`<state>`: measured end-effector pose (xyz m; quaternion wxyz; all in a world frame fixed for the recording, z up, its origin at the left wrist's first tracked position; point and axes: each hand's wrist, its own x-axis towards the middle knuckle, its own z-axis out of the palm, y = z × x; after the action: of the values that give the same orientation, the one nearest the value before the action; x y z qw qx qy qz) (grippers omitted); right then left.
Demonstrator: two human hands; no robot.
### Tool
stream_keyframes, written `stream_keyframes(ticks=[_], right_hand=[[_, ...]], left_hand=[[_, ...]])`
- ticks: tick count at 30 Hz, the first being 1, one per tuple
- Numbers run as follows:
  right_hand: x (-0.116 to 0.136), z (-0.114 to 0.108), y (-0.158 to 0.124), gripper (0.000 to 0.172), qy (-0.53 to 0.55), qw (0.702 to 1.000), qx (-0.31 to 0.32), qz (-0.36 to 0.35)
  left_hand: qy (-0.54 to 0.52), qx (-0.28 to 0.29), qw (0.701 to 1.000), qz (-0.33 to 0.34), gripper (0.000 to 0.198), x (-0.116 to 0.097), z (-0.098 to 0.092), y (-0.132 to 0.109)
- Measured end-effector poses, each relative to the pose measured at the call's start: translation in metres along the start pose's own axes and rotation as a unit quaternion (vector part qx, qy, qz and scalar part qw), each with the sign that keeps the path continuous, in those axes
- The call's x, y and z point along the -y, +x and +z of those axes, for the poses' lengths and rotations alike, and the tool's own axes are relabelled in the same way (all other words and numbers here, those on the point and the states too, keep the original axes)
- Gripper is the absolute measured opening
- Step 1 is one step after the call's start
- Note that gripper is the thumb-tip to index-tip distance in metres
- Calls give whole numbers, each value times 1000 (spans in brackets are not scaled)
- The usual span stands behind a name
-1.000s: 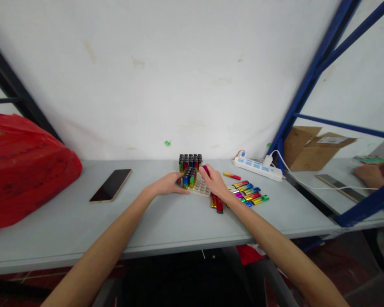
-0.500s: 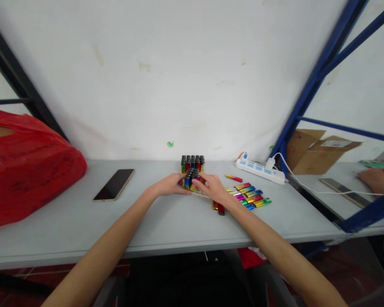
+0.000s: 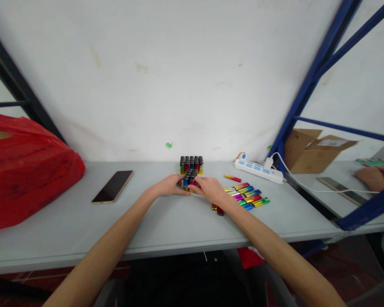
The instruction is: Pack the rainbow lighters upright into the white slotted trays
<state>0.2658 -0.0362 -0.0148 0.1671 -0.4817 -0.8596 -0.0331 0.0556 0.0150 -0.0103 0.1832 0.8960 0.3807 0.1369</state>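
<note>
Several upright lighters (image 3: 186,185) stand toward the back edge of the desk (image 3: 166,226); the left hand (image 3: 169,186) spreads half-open alongside, the right hand (image 3: 210,189) curls against them, grip unclear. Probably light, stiff, slick: pinch bodies below dark tops.

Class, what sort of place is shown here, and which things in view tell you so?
Probably a shared workshop: lighters stand grouped on a grey table, a blue metal frame rises towards its right end, and another person's hands show beyond it.
</note>
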Motion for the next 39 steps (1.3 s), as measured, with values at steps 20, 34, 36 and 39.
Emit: stream_keyframes(ticks=[20,34,36,39], right_hand=[[-115,-19,-28,24,-37,949,52,308],[-59,-1,0,42,312,936,-142,82],[-53,3,0,42,380,916,-101,81],[-45,8,0,39,424,900,-51,85]], left_hand=[[-8,-1,1000,-18,61,1,0,0],[-18,-4,1000,-12,61,4,2,0],[-16,-4,1000,-10,61,4,3,0],[-18,2,1000,-9,61,4,2,0]])
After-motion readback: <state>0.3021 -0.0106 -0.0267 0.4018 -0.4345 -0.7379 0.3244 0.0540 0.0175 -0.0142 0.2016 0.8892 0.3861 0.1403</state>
